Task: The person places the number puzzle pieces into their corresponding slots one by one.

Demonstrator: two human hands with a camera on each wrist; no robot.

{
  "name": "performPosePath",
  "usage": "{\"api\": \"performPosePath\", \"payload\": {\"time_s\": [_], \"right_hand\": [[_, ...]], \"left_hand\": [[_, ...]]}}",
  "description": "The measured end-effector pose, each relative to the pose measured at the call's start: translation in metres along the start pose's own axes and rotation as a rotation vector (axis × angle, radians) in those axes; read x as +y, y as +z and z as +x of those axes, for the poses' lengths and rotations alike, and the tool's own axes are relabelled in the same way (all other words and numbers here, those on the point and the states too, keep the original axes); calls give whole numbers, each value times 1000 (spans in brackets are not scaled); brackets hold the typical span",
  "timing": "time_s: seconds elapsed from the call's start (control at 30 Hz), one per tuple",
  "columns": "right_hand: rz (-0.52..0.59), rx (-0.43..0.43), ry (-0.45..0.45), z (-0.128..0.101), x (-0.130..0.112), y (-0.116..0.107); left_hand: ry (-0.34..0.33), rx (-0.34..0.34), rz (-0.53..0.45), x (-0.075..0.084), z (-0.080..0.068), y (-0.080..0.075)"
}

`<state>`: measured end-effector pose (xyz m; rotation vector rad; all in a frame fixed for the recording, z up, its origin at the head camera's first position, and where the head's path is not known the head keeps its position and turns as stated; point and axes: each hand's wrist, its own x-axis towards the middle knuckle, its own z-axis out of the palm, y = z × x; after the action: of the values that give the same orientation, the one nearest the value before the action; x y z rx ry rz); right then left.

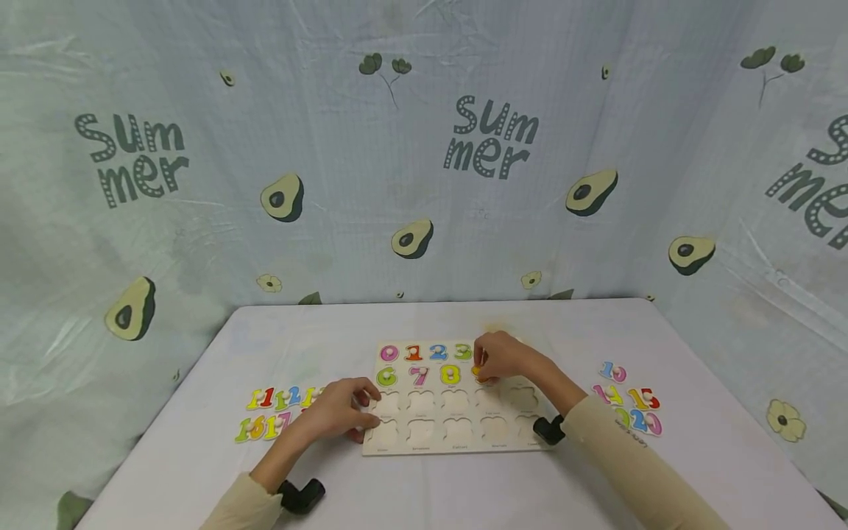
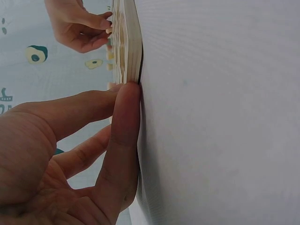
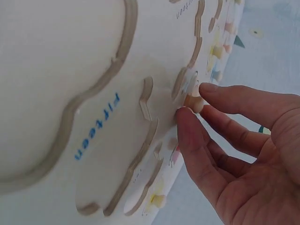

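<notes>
A wooden number board [image 1: 457,450] lies flat on the table. Its two far rows hold colored number pieces with pegs, such as the pink 0 [image 1: 389,353] and green 6 [image 1: 386,377]; the two near rows show bare recesses. My right hand [image 1: 506,357] is over the right part of the second row, thumb and fingertips pinching the peg [image 3: 193,103] of an orange-yellow number piece [image 1: 478,374], largely covered by the fingers. My left hand [image 1: 338,407] touches the board's left edge near its front corner, thumb and forefinger spread apart along it.
Loose two-digit number pieces lie on the white table [image 1: 457,493] left of the board, including a red-and-yellow 11 [image 1: 260,398]. More lie to the right, among them a 10 [image 1: 612,372] and a 15 [image 1: 644,398]. A printed curtain [image 1: 344,147] hangs behind the table.
</notes>
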<state>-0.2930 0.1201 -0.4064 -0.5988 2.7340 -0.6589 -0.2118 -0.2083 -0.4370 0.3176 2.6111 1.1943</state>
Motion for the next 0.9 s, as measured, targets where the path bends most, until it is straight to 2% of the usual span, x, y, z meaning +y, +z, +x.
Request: {"api": "performPosePath", "payload": {"time_s": [0.1, 0.37, 0.7, 0.9], "right_hand": [[-6, 3, 2, -2, 2, -4], [59, 9, -34, -15, 17, -20], [40, 84, -53, -33, 37, -36], [61, 108, -38, -45, 46, -44]], "left_hand": [[-3, 7, -4, 0, 0, 0], [10, 1, 13, -1, 0, 0], [7, 25, 60, 1, 1, 0], [12, 15, 36, 1, 1, 1]]}}
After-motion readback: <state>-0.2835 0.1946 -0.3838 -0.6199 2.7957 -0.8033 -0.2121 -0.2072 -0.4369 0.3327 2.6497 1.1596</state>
